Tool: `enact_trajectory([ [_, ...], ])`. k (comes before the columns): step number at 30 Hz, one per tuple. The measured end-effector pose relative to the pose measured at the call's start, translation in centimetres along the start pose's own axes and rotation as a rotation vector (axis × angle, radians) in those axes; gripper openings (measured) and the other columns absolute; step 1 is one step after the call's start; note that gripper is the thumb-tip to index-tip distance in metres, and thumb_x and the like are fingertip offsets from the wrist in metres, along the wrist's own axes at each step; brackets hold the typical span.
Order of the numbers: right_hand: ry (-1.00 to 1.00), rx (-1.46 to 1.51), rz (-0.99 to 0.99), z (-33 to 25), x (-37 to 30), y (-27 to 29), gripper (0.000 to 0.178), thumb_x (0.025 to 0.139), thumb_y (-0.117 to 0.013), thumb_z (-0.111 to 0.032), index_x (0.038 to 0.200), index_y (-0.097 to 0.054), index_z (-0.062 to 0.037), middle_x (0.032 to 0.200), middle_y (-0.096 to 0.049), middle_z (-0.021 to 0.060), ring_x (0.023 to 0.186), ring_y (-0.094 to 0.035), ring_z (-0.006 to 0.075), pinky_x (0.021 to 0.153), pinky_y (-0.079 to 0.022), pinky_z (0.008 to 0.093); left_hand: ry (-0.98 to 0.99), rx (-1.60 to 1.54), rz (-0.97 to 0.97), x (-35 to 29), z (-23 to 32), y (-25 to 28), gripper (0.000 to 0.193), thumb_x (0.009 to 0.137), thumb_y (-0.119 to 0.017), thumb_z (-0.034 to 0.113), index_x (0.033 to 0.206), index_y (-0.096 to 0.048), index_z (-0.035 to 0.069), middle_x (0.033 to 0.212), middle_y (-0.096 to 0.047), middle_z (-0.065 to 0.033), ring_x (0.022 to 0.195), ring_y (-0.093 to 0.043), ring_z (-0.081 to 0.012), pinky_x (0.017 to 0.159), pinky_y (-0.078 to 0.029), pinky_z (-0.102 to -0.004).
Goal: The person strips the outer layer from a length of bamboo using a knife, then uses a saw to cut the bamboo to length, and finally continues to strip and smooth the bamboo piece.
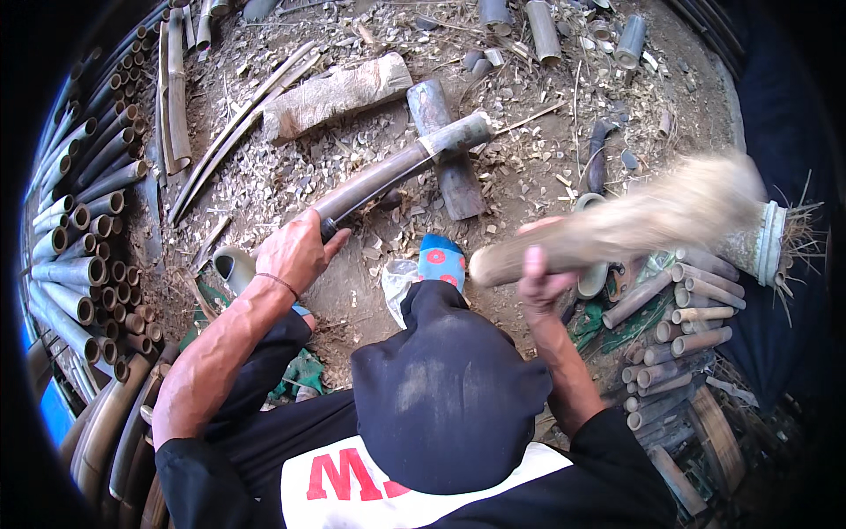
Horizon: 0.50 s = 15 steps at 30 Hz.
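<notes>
My left hand [295, 253] is closed round the near end of a bamboo tube [374, 182]. The tube slants up to the right, and its far part lies across a short thick log [460, 183]. By my left thumb a dark knob-like end [329, 229] shows, and a thin line runs from it along the tube; I cannot tell whether it is a separate tool. My right hand [544, 278] grips a thick wooden club [617, 225], raised to the right, its far part smeared by motion.
Stacked bamboo tubes [84, 256] line the left side. Short bamboo pieces [683, 317] are piled at the right, near a pale container [768, 242] with straw. A cut log [339, 95] lies ahead among wood chips. My foot in a blue sock [441, 260] is below the tube.
</notes>
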State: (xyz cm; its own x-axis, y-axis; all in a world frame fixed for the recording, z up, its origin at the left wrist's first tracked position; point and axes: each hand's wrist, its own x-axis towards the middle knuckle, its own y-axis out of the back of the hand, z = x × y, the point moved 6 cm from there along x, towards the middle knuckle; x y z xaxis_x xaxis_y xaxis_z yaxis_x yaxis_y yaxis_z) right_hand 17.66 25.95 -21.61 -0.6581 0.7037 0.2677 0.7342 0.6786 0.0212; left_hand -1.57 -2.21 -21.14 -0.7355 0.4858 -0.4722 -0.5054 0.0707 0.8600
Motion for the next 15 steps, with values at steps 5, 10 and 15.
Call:
enact_trajectory([
  [5, -0.500, -0.578, -0.548, 3.5, -2.4, -0.1, 0.084, 0.072, -0.077, -0.023, 0.138, -0.035, 0.0069, 0.126, -0.054, 0.0237, 0.113, -0.058, 0.0343, 0.097, -0.047, 0.0383, 0.024, 0.083, -0.067, -0.4, 0.0, 0.6, 0.058, 0.091, -0.054, 0.056, 0.093, -0.056, -0.002, 0.076, -0.065, -0.0262, 0.073, -0.066, -0.0430, 0.066, -0.052, -0.0500],
  [10, -0.088, -0.136, 0.105, -1.5, 2.2, 2.5, 0.079, 0.080, -0.069, -0.019, 0.140, -0.023, 0.0049, 0.109, -0.056, 0.0189, 0.088, -0.062, 0.0284, 0.083, -0.053, 0.0397, -0.004, 0.114, -0.064, 0.3, 0.7, 2.2, 0.055, 0.091, -0.055, 0.052, 0.091, -0.060, -0.003, 0.079, -0.067, -0.0253, 0.074, -0.068, -0.0403, 0.066, -0.054, -0.0480],
  [15, -0.322, -0.696, -0.553, 4.2, -4.3, -0.4, 0.083, 0.079, -0.071, -0.025, 0.144, -0.027, 0.0021, 0.113, -0.059, 0.0239, 0.097, -0.063, 0.0338, 0.089, -0.052, 0.0438, -0.010, 0.133, -0.179, 0.3, 2.4, 4.5, 0.058, 0.092, -0.054, 0.052, 0.087, -0.064, -0.005, 0.080, -0.066, -0.0270, 0.077, -0.067, -0.0414, 0.071, -0.053, -0.0493],
])
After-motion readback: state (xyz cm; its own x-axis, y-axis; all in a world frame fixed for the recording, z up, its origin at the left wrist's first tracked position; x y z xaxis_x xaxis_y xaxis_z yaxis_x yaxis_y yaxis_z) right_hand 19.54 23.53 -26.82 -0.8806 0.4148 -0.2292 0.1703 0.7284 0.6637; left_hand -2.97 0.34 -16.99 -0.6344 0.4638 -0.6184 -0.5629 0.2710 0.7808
